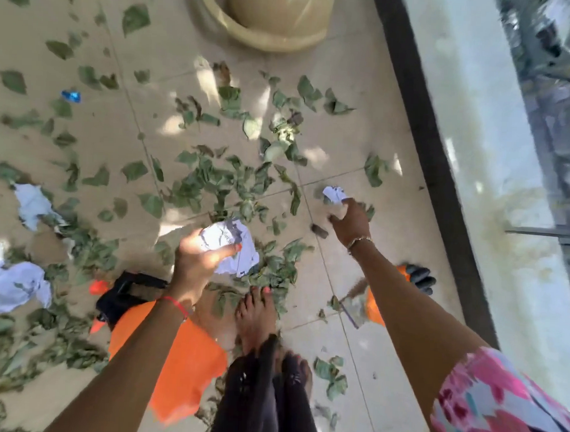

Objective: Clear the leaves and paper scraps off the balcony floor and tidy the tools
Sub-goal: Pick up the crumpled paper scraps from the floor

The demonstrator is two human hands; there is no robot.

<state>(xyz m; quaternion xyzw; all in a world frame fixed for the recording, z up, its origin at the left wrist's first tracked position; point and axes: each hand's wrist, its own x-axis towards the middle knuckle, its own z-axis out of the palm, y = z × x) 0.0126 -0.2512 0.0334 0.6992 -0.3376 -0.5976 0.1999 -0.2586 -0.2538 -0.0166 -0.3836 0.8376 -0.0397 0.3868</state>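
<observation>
Floor: beige tiles (160,43), grouted
Edge: dark strip (419,130) along right side
Railing: glass panel (480,132) beyond strip
Top: beige pot (277,18)
Light: dappled sun patches (172,124)

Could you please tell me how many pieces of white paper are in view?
4 paper scraps: one crumpled in the left hand, one pinched by the right hand, one on the floor far left, one bunched lower left. Leaves may hide more.
</observation>
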